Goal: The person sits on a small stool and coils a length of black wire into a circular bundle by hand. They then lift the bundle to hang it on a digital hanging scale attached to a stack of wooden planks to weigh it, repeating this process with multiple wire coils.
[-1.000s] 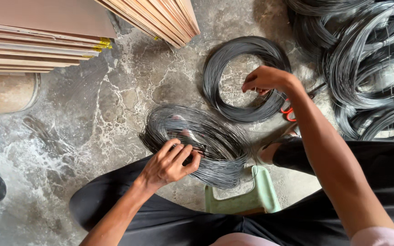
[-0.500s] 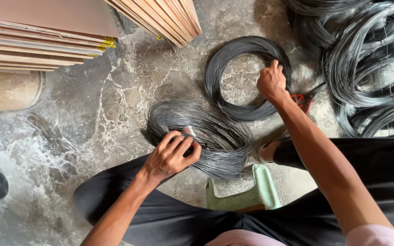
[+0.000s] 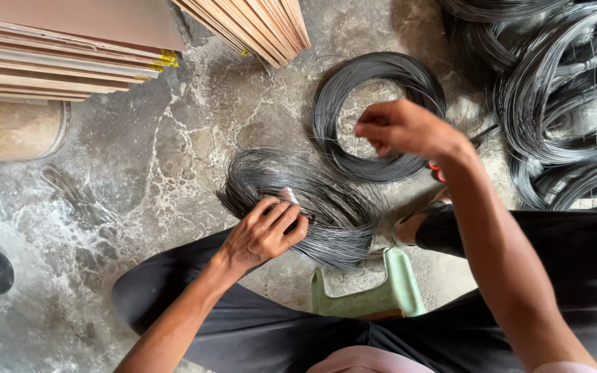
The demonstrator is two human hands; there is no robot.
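Left hand: the left hand (image 3: 264,235) sits just below the centre of the frame, fingers curled and pinched on a small pale piece at the near edge of the fanned bundle of cut wires (image 3: 298,200) — knuckles up, thumb tucked under.
Right hand: the right hand (image 3: 402,128) hovers right of centre in the upper half, over the round wire coil (image 3: 378,114); fingers bent close together (whether a strand is pinched between them cannot be told).
Bundle: dark thin wires spread in an arc across the middle of the frame, on the mottled concrete floor (image 3: 139,186).
Coil: a neat dark ring lying flat, just above and to the right of the bundle.
More coils: a heap of larger wire coils (image 3: 561,97) fills the upper right corner.
Upper left: stacked plywood sheets (image 3: 63,48) — a second stack leans at top centre.
Seat: a pale green plastic stool (image 3: 371,297) low in the frame, between the person's dark trouser legs.
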